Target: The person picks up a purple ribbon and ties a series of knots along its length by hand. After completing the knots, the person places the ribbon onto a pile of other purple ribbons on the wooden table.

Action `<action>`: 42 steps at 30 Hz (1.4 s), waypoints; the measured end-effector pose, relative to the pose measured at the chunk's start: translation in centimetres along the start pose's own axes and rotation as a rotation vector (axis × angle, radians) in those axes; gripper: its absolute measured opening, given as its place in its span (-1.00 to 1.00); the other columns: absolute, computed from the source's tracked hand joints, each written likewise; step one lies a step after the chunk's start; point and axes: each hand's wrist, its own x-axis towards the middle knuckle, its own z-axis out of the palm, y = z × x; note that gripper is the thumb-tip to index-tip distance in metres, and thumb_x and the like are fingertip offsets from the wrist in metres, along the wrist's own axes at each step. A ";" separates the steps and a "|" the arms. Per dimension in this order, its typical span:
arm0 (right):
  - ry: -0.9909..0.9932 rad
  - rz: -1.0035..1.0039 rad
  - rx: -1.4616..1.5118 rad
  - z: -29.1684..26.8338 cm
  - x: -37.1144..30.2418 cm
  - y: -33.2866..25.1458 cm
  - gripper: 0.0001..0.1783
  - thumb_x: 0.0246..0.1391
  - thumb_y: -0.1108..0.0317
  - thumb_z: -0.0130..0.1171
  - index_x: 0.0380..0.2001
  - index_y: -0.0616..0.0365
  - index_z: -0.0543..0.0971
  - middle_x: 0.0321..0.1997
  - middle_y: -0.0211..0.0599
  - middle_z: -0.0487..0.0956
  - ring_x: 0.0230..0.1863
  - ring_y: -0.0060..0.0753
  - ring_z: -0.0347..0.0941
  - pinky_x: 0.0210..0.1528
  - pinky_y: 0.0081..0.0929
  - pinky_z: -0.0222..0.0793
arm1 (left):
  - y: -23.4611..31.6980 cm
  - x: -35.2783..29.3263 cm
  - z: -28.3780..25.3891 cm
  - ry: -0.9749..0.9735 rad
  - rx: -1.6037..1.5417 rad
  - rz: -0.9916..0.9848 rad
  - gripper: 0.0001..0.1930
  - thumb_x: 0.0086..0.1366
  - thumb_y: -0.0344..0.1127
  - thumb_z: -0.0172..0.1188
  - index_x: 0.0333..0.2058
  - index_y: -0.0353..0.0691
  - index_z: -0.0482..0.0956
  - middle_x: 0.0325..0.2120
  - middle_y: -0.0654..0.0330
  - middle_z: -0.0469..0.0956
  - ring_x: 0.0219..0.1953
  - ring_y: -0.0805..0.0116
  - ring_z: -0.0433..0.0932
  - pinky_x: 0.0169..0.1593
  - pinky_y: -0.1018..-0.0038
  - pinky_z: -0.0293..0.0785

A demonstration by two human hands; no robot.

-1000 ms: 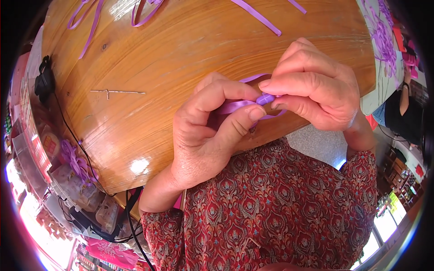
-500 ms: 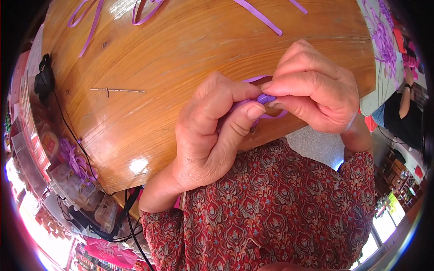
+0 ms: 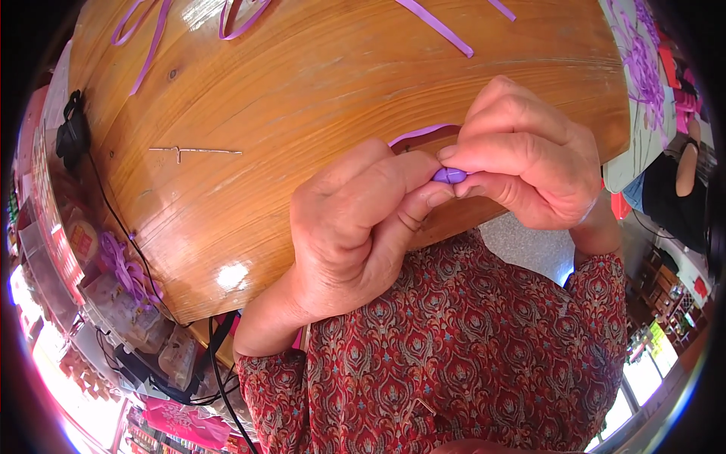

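Note:
Above the near edge of the table, my left hand [image 3: 344, 227] and my right hand [image 3: 529, 155] meet fingertip to fingertip. Both are closed in a pinch on a small purple plastic piece [image 3: 451, 175], rounded, with a dark seam across it, like a two-part clasp. My left thumb and index finger grip its left end; my right thumb and index finger press on its right end. A flat purple ribbon [image 3: 420, 133] arches behind the fingers, and the rest of it is hidden by my hands.
A thin metal rod with a bent handle [image 3: 181, 150] lies on the wooden table [image 3: 249, 98]. More purple ribbons [image 3: 439, 30] lie along the far side. A black cable [image 3: 113, 208] runs down the left edge, beside clear plastic bags [image 3: 136, 325]. A ribbon heap [image 3: 643, 68] sits at right.
My left fingers have rolled over and drawn in nearer my right ones. The purple piece has turned more level, and the ribbon loop below it is now out of sight.

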 end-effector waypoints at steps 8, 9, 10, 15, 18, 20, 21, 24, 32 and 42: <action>-0.038 0.018 -0.061 0.2 0.1 -0.2 -0.64 -0.18 0.27 0.32 -0.36 0.35 0.55 -0.45 -0.20 0.49 -0.48 -0.30 0.37 -0.49 -0.46 0.27 | 0.2 0.1 0.0 -0.002 0.060 0.011 -0.86 0.05 -0.50 0.29 -0.36 -0.30 0.58 -0.63 0.18 0.40 -0.64 0.36 0.38 -0.58 0.51 0.29; -0.049 0.009 -0.057 0.2 0.1 -0.1 -0.64 -0.18 0.24 0.32 -0.40 0.34 0.54 -0.47 -0.23 0.47 -0.49 -0.31 0.35 -0.51 -0.46 0.24 | 0.2 0.2 0.0 -0.024 0.057 0.030 -0.86 0.05 -0.48 0.30 -0.37 -0.30 0.58 -0.64 0.18 0.39 -0.65 0.34 0.38 -0.59 0.50 0.29; -0.048 0.012 -0.057 0.2 0.0 0.0 -0.64 -0.18 0.24 0.32 -0.40 0.34 0.54 -0.47 -0.23 0.47 -0.49 -0.31 0.35 -0.51 -0.46 0.24 | 0.2 0.2 -0.1 -0.026 0.056 0.029 -0.86 0.05 -0.48 0.30 -0.37 -0.30 0.58 -0.64 0.18 0.39 -0.65 0.34 0.38 -0.59 0.50 0.29; -0.157 -0.034 0.070 0.0 -0.1 0.2 -0.63 -0.09 0.14 0.25 -0.53 0.28 0.48 -0.57 -0.32 0.37 -0.56 -0.34 0.27 -0.56 -0.43 0.15 | 0.1 0.2 -0.2 -0.099 0.130 0.171 -0.80 -0.07 -0.42 0.36 -0.42 -0.30 0.58 -0.69 0.23 0.30 -0.69 0.34 0.36 -0.63 0.47 0.26; -0.206 0.089 0.300 0.3 -0.5 0.3 -0.64 -0.02 0.13 0.22 -0.55 0.25 0.47 -0.60 -0.33 0.37 -0.56 -0.31 0.27 -0.54 -0.41 0.17 | 0.0 0.1 0.4 -0.040 0.120 0.271 -0.76 -0.16 -0.43 0.38 -0.45 -0.33 0.57 -0.70 0.26 0.27 -0.71 0.38 0.34 -0.66 0.47 0.22; -0.200 0.153 0.403 0.6 -0.7 0.1 -0.65 0.00 0.14 0.21 -0.55 0.24 0.47 -0.60 -0.33 0.38 -0.57 -0.30 0.27 -0.53 -0.40 0.17 | -0.5 -0.4 0.9 -0.005 0.083 0.303 -0.75 -0.19 -0.44 0.37 -0.46 -0.35 0.57 -0.70 0.28 0.26 -0.71 0.40 0.33 -0.67 0.48 0.21; -0.186 0.218 0.498 0.8 -0.8 -0.1 -0.66 0.02 0.15 0.21 -0.56 0.23 0.47 -0.60 -0.32 0.39 -0.57 -0.29 0.27 -0.52 -0.39 0.17 | -0.9 -0.6 1.0 0.026 0.043 0.343 -0.74 -0.23 -0.45 0.37 -0.47 -0.37 0.57 -0.69 0.29 0.25 -0.72 0.43 0.31 -0.68 0.49 0.19; -0.168 0.363 0.630 1.1 -1.2 -0.4 -0.68 0.01 0.18 0.22 -0.55 0.23 0.48 -0.61 -0.31 0.40 -0.58 -0.29 0.27 -0.51 -0.39 0.18 | -1.1 -0.1 0.6 0.006 0.110 0.468 -0.71 -0.28 -0.43 0.36 -0.48 -0.37 0.56 -0.68 0.32 0.22 -0.72 0.47 0.29 -0.70 0.51 0.17; -0.143 0.365 0.404 0.3 -0.7 -0.8 -0.70 -0.05 0.23 0.28 -0.54 0.28 0.49 -0.58 -0.28 0.44 -0.58 -0.35 0.30 -0.52 -0.49 0.16 | -0.3 0.0 0.0 -0.030 0.273 0.358 -0.77 -0.10 -0.39 0.33 -0.42 -0.34 0.57 -0.67 0.27 0.32 -0.69 0.46 0.30 -0.65 0.51 0.18; -0.006 0.401 0.370 0.7 -0.7 0.1 -0.48 -0.32 0.26 0.43 -0.27 0.37 0.55 -0.40 -0.20 0.52 -0.43 -0.40 0.42 -0.43 -0.54 0.28 | -0.6 0.4 0.0 0.034 0.123 0.200 -0.82 0.07 -0.35 0.31 -0.37 -0.31 0.57 -0.67 0.20 0.32 -0.70 0.36 0.36 -0.63 0.51 0.25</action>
